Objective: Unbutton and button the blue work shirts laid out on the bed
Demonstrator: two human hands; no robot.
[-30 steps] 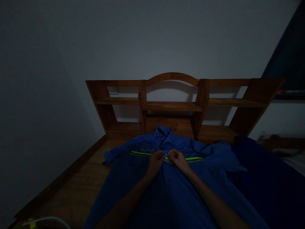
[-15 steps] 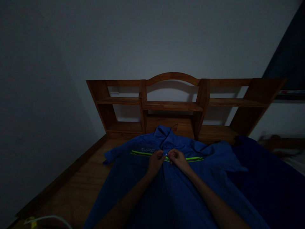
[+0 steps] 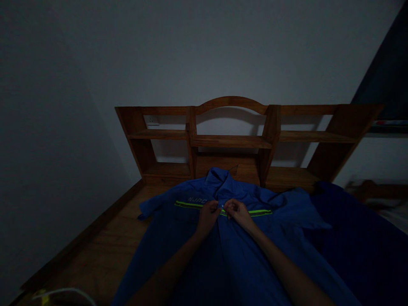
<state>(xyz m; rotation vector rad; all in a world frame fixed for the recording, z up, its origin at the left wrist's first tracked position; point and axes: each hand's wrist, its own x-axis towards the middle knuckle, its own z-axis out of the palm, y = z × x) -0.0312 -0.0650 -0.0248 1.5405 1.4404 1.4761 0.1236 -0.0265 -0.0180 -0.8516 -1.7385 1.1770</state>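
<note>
A blue short-sleeved work shirt [image 3: 251, 259] lies spread out with its collar away from me. Yellow-green stripes cross its chest, with pale lettering above the left one. My left hand [image 3: 208, 214] pinches the front placket near the stripe. Just to its right, my right hand [image 3: 237, 212] pinches the other side of the placket. Between the fingertips shows a small shiny button or snap [image 3: 222, 206]. Whether it is fastened cannot be made out in the dim light.
Behind the collar stands a wooden shelf unit [image 3: 231, 141] against the pale wall [image 3: 204, 51]. Dark blue cloth [image 3: 357, 246] lies to the right. A wooden surface [image 3: 105, 246] shows on the left, with a white cable [image 3: 68, 290] at the lower left. A wall socket [image 3: 152, 120] sits behind the shelf.
Almost nothing differs. Both hands stay at the same spot on the shirt front, and the shirt lies as before.
</note>
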